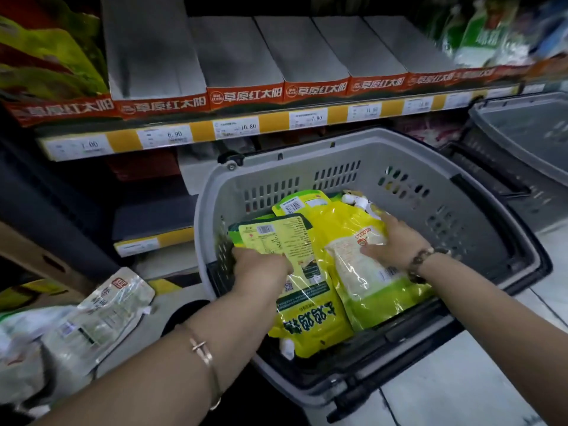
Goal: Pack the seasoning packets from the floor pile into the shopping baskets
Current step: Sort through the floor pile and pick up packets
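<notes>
Several glossy yellow-and-green plastic seasoning packets (pixel 316 302) lie overlapped inside the grey perforated plastic shopping basket (pixel 307 162), which sits at frame centre under the yellow-striped price-tag shelf edge (pixel 196 132). They are spouted pouches with white caps, barcode labels and fine black print. One shows large yellow characters on a dark green band, and another has a clear window of pale granules. The left hand (pixel 261 267) grips the back-label packet (pixel 273 238) at the basket's 9 o'clock side, thumb on top, its fingers hidden beneath. The right hand (pixel 396 241) lies flat with fingers spread on the window packet (pixel 362 272) toward 3 o'clock. Lower packets are mostly covered and the small print is unreadable. The floor pile of clear-and-white packets (pixel 101 315) at 8 o'clock is blurred and cut by the frame edge, as is the second grey basket (pixel 522 124) at 2 o'clock. Both large pouches run roughly 12 to 6 o'clock. The characters read upside down, that pouch's cap lies at 6 o'clock, and the window packet's cap lies at 12.
</notes>
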